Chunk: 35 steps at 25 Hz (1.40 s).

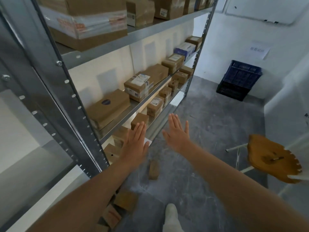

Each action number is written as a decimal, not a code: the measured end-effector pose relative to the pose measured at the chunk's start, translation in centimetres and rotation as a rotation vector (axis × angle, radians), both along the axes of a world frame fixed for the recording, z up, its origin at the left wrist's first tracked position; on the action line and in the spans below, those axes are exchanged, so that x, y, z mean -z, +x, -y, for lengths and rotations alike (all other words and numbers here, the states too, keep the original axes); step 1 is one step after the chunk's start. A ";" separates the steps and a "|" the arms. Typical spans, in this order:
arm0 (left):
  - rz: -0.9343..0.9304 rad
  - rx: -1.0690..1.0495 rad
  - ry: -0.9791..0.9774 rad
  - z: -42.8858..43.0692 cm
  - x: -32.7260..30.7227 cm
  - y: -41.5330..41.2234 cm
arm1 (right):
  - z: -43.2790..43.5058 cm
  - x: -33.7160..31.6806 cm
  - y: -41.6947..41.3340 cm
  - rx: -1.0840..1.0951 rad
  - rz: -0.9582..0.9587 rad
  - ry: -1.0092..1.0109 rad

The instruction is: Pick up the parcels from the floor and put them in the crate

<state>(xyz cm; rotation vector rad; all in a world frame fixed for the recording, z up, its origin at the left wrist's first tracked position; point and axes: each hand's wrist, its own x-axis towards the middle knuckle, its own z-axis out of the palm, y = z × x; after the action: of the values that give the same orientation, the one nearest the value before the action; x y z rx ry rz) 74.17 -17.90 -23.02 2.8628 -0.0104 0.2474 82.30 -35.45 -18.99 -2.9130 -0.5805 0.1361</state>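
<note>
Both hands are empty and spread flat, nothing gripped. The left hand (136,144) is held out palm-down in front of the lower shelves of the metal rack (78,104); the right hand (178,133) is held beside it, fingers splayed, both forearms extended forward. A small brown parcel (153,169) is seen lying on the grey floor (209,131) just below and between the hands, blurred. More parcels (124,200) are seen on the floor by the rack's near foot, close to the shoe (171,215). The blue crate (240,79) is placed in the far corner against the wall, well apart from the parcels. A wooden stool (272,158) stands at the right. The pickup is judged not yet begun. The nearest parcel should be reached by crouching, pinched across its narrow sides, then carried past the stool without being knocked.
</note>
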 end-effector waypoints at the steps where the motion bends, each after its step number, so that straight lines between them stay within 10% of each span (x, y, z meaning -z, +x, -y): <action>1: -0.013 -0.010 0.006 0.0 0.2 1.1 | 0.1 0.5 1.7 -0.021 -0.011 0.001; 18: -0.201 -0.295 -0.095 8.5 10.4 17.9 | 6.1 13.8 24.3 -0.101 -0.359 -0.079; 35: -0.577 -0.300 -0.256 5.1 35.4 21.1 | -1.6 37.4 29.6 -0.116 -0.597 -0.213</action>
<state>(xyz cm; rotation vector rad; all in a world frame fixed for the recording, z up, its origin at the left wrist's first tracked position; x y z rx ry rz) 95.22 -23.00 -58.43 2.5630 0.5208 -0.4901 111.92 -33.89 -56.36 -2.8030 -0.6490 1.0923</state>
